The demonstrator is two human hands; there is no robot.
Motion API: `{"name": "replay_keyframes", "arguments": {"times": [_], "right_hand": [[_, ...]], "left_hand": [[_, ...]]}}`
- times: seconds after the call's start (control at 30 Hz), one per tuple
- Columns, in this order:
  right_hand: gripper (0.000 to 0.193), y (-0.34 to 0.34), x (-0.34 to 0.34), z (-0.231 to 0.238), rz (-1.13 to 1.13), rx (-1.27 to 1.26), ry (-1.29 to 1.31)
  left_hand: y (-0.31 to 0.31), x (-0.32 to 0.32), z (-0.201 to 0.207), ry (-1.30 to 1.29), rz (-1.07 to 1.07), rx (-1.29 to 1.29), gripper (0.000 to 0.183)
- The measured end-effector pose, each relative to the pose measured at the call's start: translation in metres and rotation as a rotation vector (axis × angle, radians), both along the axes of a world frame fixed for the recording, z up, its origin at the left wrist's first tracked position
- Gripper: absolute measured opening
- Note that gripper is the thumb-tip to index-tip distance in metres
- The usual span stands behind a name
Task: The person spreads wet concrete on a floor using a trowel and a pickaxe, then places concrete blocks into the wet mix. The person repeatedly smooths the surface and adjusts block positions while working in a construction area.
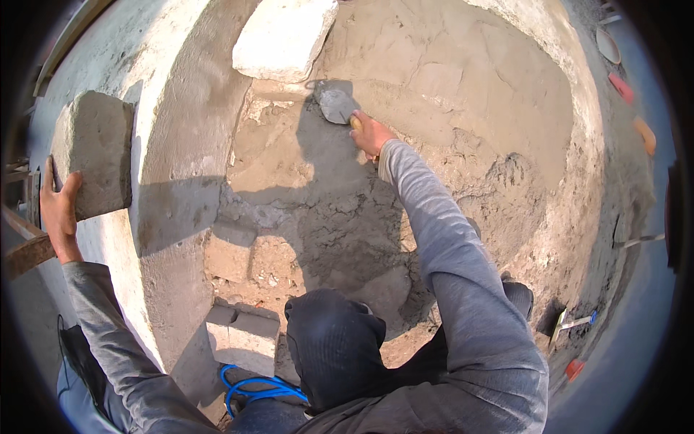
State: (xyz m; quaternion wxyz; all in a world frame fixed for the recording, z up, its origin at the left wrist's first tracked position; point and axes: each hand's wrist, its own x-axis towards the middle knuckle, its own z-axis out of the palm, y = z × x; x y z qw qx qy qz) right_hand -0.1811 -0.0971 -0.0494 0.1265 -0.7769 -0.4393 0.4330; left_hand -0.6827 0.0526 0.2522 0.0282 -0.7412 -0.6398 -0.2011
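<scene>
My right hand (373, 136) is closed around the yellowish handle of a trowel (335, 105). The trowel's grey blade rests against the wet mortar (340, 163), just below a pale block (283, 37). Over on the left, my left hand (61, 208) grips the near side of a rough grey stone block (92, 155), thumb and fingers spread along it. That block sits on or against the top of the pale low wall (181, 130); its underside is hidden.
Smoothed mortar (463, 65) spreads across the far side. Small blocks (244, 336) and a coiled blue hose (253, 390) lie near my knees. A blue-ended tool (576, 320) and a red piece (575, 370) lie to the right. A wooden plank (29, 257) juts in at left.
</scene>
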Motion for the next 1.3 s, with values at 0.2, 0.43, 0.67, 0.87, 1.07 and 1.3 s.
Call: {"name": "replay_keyframes", "arguments": {"times": [0.2,0.43,0.67,0.87,1.07,1.3], "right_hand": [[0.066,-0.034,0.109,-0.025,0.249,-0.069,-0.571],[0.068,-0.178,0.184,-0.019,-0.287,-0.179,-0.128],[0.063,-0.219,0.012,-0.019,0.293,0.075,0.198],[0.061,-0.185,0.044,0.019,0.193,0.073,-0.158],[0.059,-0.114,0.011,0.004,-0.074,-0.102,0.32],[0.058,-0.178,-0.15,-0.031,0.86,0.049,0.053]], "left_hand": [[0.001,-0.028,0.005,-0.009,0.008,0.005,0.075],[0.008,-0.049,0.001,-0.019,-0.03,-0.009,0.071],[0.026,-0.047,-0.001,0.056,-0.023,-0.006,0.075],[0.009,-0.039,0.004,0.005,0.1,-0.036,0.082],[0.014,-0.036,0.01,-0.047,0.046,-0.035,0.074],[-0.034,0.03,0.018,-0.032,0.188,0.014,0.085]]}}
